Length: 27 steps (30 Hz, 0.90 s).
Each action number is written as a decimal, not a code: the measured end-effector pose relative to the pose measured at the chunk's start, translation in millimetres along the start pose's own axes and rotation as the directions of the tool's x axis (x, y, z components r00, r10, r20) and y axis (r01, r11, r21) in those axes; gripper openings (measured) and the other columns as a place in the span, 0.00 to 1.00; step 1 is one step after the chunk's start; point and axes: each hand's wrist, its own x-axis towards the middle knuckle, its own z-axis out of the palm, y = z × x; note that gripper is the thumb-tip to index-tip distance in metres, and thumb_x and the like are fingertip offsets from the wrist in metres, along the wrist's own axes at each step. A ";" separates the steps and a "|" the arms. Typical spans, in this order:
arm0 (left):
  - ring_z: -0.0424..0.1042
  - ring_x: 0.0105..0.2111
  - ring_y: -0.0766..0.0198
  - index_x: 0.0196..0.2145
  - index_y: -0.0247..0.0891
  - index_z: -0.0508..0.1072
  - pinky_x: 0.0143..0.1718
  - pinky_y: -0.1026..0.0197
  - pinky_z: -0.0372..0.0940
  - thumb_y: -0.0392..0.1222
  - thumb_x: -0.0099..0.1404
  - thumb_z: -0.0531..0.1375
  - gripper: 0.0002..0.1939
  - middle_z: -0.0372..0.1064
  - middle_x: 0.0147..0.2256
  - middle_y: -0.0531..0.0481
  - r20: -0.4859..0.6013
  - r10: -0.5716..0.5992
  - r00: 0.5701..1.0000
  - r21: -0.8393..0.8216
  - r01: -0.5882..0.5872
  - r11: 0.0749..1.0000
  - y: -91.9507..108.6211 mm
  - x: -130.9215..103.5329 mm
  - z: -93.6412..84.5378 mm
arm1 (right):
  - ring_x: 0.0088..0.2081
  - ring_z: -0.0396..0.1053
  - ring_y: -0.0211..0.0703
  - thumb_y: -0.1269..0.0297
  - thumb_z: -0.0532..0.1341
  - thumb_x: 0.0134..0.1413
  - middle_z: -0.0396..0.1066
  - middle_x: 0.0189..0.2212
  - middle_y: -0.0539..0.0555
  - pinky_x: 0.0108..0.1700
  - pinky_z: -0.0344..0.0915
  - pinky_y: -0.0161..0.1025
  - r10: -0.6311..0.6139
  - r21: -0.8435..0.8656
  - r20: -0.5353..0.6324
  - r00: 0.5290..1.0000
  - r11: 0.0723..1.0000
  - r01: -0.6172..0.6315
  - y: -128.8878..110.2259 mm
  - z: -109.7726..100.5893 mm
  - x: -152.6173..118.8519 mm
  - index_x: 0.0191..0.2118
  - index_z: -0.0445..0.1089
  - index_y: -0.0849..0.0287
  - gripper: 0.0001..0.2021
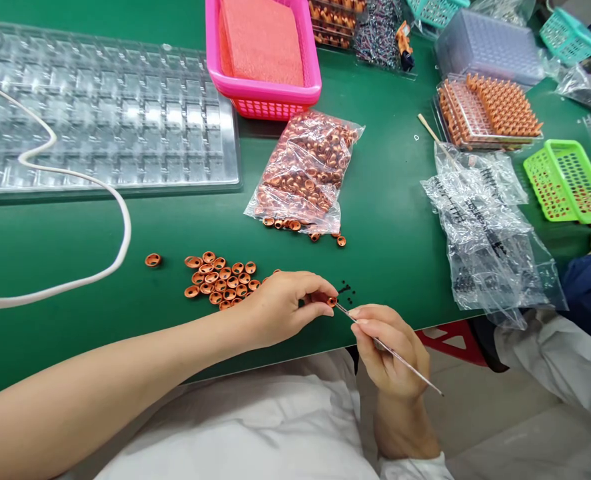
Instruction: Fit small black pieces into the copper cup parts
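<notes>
Between thumb and fingertips, my left hand (290,303) pinches a small copper-coloured ring-shaped part (332,302). My right hand (395,347) grips a thin metal rod-like tool (402,362) like a pen, its tip at the copper part. Whether the tip is inside the part is too small to tell. Several tiny black pieces (348,289) lie on the green table just beyond the fingertips. Left of my left hand, a cluster of similar copper parts (220,280) is spread out, partly hidden by the hand. One more copper part (152,260) sits apart from them.
A clear bag of copper parts (308,170) lies ahead, below a pink basket (265,107). At left are a clear plastic tray (105,113) and a white cable (125,227). Plastic bags (495,233), a green basket (570,180) and a person's blue sleeve (590,287) are at right.
</notes>
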 end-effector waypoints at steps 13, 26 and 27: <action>0.77 0.31 0.66 0.39 0.33 0.80 0.34 0.67 0.69 0.33 0.64 0.66 0.04 0.80 0.33 0.50 -0.012 -0.015 1.000 -0.017 0.015 1.000 0.9 -0.8 -0.2 | 0.45 0.77 0.45 0.81 0.64 0.57 0.77 0.43 0.57 0.42 0.80 0.43 -0.085 -0.115 0.017 0.996 0.990 0.087 -2.9 1.9 -1.9 0.51 0.71 0.60 0.18; 0.77 0.31 0.66 0.39 0.35 0.81 0.35 0.66 0.68 0.34 0.64 0.66 0.05 0.80 0.33 0.51 -0.015 -0.016 1.000 -0.026 0.016 1.000 -1.4 -0.2 0.5 | 0.44 0.78 0.45 0.80 0.64 0.58 0.76 0.42 0.55 0.41 0.80 0.45 -0.056 -0.120 -0.012 0.998 0.991 0.055 -5.3 2.5 -1.7 0.51 0.70 0.57 0.18; 0.77 0.31 0.66 0.40 0.35 0.81 0.35 0.66 0.68 0.34 0.64 0.66 0.05 0.80 0.33 0.51 -0.015 -0.017 1.000 -0.030 0.016 0.999 -1.7 0.0 0.5 | 0.44 0.77 0.46 0.79 0.64 0.58 0.76 0.43 0.55 0.42 0.80 0.46 -0.074 -0.105 -0.019 0.997 0.992 0.071 -4.9 1.1 -1.8 0.51 0.70 0.58 0.17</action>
